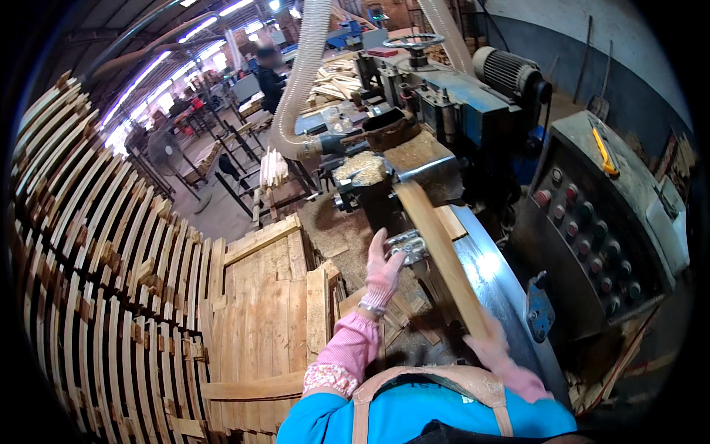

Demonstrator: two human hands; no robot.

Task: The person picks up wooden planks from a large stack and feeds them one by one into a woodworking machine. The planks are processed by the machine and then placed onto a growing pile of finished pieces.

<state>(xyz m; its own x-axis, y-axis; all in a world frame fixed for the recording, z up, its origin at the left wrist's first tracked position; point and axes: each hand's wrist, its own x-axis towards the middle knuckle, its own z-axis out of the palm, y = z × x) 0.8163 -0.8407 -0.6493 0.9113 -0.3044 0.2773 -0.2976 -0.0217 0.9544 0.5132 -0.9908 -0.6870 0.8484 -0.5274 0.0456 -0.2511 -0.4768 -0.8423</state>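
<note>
A long wooden board (440,251) slants from the mouth of a woodworking machine (451,103) back toward my body, along the left side of a shiny metal table (484,259). Around the board's near end is my right hand (489,346), smeared by motion but closed on the wood. My left hand (382,270), its fingers apart, rests by a metal guide fitting (407,247) left of the board. Both forearms wear pink sleeves. Part of a second piece of wood (450,222) shows just right of the board.
Tall stacks of wooden strips (111,274) fill the left. A wooden platform (262,311) lies nearer me. On the right stands a control panel (592,229) with several buttons and a yellow cutter (604,153) on top. A ribbed hose (299,81) hangs ahead; another person (271,78) stands far back.
</note>
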